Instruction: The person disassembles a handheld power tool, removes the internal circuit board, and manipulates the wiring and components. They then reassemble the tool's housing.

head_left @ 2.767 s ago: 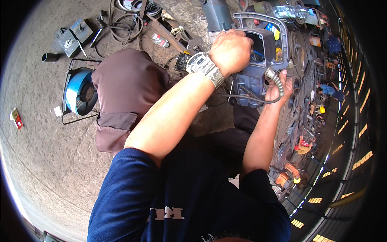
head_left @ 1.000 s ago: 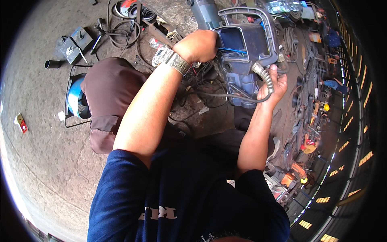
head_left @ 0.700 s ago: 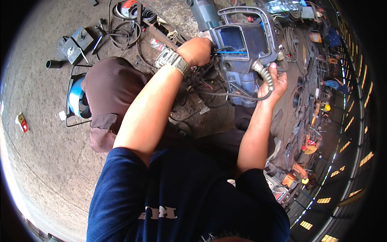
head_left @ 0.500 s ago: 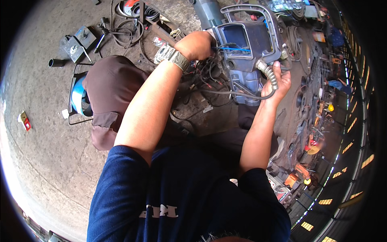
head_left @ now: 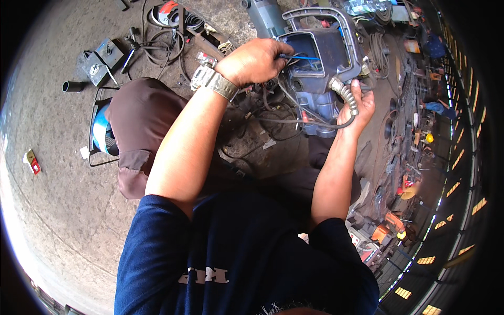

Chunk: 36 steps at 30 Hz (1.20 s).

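Note:
A grey-blue power tool housing (head_left: 332,50) with a loop handle (head_left: 349,37) tilts over my lap, its square opening facing me. My left hand (head_left: 252,62) is closed at the left edge of that opening, pinching a blue wire (head_left: 304,58) that runs into it. Other thin wires lie beside the blue one. On the lower right of the housing, my right hand (head_left: 359,107) is wrapped around it, thumb up, next to a ribbed metal cable sleeve (head_left: 344,94). A dark power cord (head_left: 315,123) curves out of the sleeve to the left.
A second grey-green motor body (head_left: 266,21) lies beyond the housing. Tangled cables (head_left: 157,52), metal plates (head_left: 103,60) and a short black tube (head_left: 72,86) are on the concrete at left. A blue round-bodied thing in a frame (head_left: 101,128) stands beside my left knee.
My left hand has drawn back slightly to the left from the housing's edge, and more of its fingers show. The housing and right hand have shifted a little left.

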Each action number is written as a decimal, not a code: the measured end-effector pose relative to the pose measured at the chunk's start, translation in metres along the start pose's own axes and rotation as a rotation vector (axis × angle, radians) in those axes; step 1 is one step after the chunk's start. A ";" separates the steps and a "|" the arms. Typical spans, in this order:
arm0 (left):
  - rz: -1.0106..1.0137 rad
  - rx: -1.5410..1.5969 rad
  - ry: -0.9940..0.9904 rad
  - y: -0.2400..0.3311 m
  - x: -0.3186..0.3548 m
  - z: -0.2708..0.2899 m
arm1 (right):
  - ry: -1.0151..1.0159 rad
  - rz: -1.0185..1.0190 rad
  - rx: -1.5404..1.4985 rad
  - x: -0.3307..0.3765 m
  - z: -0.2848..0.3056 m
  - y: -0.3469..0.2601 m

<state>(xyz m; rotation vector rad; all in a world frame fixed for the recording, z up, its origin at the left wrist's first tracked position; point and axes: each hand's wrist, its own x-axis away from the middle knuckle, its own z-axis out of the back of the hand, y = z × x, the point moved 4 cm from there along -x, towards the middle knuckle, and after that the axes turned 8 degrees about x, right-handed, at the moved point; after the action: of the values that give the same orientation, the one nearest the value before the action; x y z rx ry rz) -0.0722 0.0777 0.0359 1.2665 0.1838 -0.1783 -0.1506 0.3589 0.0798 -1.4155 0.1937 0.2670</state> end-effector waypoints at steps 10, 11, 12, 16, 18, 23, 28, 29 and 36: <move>-0.050 -0.096 -0.037 -0.009 -0.004 -0.010 | -0.017 0.038 0.039 0.002 -0.003 -0.004; -0.044 -0.096 0.005 -0.010 -0.004 -0.009 | -0.018 0.030 0.035 0.002 -0.004 -0.003; -0.039 -0.095 0.046 -0.010 -0.004 -0.011 | -0.020 0.022 0.030 0.003 -0.004 -0.003; 0.043 -0.166 0.068 -0.006 -0.005 -0.014 | -0.062 0.017 0.001 0.001 -0.002 -0.001; 0.072 -0.218 0.023 -0.002 -0.006 -0.018 | -0.058 0.025 0.013 0.003 -0.002 -0.003; -0.004 -0.269 0.087 0.004 -0.009 -0.017 | -0.034 0.033 0.018 0.006 -0.008 -0.010; -0.048 -0.262 0.384 0.003 -0.013 -0.013 | -0.042 0.036 -0.004 0.011 -0.016 -0.019; -0.046 -0.241 0.380 0.001 -0.014 -0.013 | -0.018 0.036 0.018 0.012 -0.017 -0.020; -0.020 -0.184 0.250 0.012 -0.010 0.014 | 0.089 0.065 0.074 0.013 -0.015 -0.017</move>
<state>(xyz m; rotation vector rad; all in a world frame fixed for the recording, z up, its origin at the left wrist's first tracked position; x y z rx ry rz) -0.0789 0.0680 0.0535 1.1009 0.4181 -0.0185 -0.1332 0.3429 0.0900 -1.3499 0.3202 0.2484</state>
